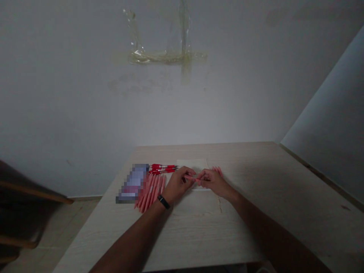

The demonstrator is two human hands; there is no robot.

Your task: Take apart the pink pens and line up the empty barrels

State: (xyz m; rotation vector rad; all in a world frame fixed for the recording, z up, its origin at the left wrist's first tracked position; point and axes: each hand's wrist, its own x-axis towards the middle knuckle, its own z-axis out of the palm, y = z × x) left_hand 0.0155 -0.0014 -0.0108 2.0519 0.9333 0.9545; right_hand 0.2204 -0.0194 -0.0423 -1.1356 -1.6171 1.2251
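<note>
My left hand (178, 184), with a dark band on its wrist, is closed on a slim pink pen (189, 177). My right hand (212, 180) pinches the other end of the same pen, so the hands nearly meet. Fingers cover most of it, and fine detail is too small to read. Beneath them lies a pale sheet (192, 163) on the table. A row of pink pens (152, 191) sits left of my left hand, with several red pens (163, 171) just behind it. More pink pens (218, 170) show beyond my right hand, partly hidden by it.
A blurred-out flat device (132, 184) lies left of the pens on the wooden table (199, 242). A thin cord-like strip (219, 204) lies to the right of the sheet. The wall (227, 106) meets the table's far edge. Dark furniture with wooden bars (34, 191) stands at left.
</note>
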